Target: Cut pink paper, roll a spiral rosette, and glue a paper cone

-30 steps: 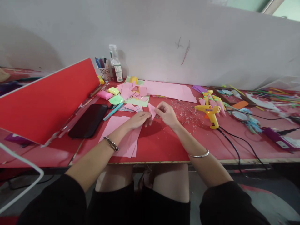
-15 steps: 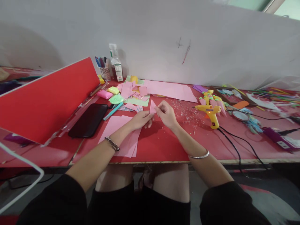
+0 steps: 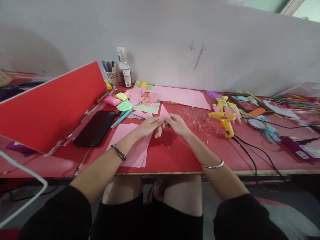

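Head view: the right hand (image 3: pixel 177 124) has slid lower, so it and the left hand (image 3: pixel 149 126), fingers curled, both pinch the pointed pink paper (image 3: pixel 163 112) near its base (tip away) over the red table (image 3: pixel 172 156), likely steadying its shape.

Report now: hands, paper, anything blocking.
Bare left hand and bare right hand pinching pointed pink paper piece. Tip facing away from wearer. Nothing visibly blocking; yellow plastic glue gun apart, to the right.

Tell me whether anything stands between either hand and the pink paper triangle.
Nothing visible does: the left hand and the right hand both hold the pink paper triangle near its base, leaving its tip uncovered.
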Demonstrator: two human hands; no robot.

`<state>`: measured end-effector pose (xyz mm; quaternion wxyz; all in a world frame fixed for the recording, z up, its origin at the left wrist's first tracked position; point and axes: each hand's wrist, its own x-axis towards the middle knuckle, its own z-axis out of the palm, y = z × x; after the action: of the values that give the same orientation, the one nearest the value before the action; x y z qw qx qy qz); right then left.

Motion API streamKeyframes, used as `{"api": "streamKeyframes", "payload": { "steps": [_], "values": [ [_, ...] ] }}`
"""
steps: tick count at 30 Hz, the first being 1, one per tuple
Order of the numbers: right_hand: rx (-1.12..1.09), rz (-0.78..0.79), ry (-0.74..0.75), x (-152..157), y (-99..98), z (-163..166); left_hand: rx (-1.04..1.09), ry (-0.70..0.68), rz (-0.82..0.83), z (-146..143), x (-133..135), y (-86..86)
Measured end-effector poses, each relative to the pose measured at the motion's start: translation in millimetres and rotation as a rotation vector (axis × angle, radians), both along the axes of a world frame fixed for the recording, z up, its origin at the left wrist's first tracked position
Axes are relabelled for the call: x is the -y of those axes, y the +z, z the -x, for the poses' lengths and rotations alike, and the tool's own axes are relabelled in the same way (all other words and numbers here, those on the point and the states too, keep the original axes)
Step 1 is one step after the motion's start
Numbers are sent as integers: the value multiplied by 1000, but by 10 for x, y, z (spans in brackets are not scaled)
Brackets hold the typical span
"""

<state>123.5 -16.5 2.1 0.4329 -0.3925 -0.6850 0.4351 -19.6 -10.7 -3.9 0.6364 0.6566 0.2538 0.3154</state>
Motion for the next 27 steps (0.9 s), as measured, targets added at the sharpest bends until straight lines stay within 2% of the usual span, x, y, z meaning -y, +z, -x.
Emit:
{"api": "streamKeyframes", "payload": {
  "steps": [8,21,27],
  "values": [
    [-28,-8,14,-9,-1,-8,2,-10,8,3,-14,-11],
    [-3,-60,-7,-2,-3,11,-127,214,-128,-8,16,18],
    [-5,-28,20,17,8,13,-63,130,-124,22,0,-6]
  ]
}}
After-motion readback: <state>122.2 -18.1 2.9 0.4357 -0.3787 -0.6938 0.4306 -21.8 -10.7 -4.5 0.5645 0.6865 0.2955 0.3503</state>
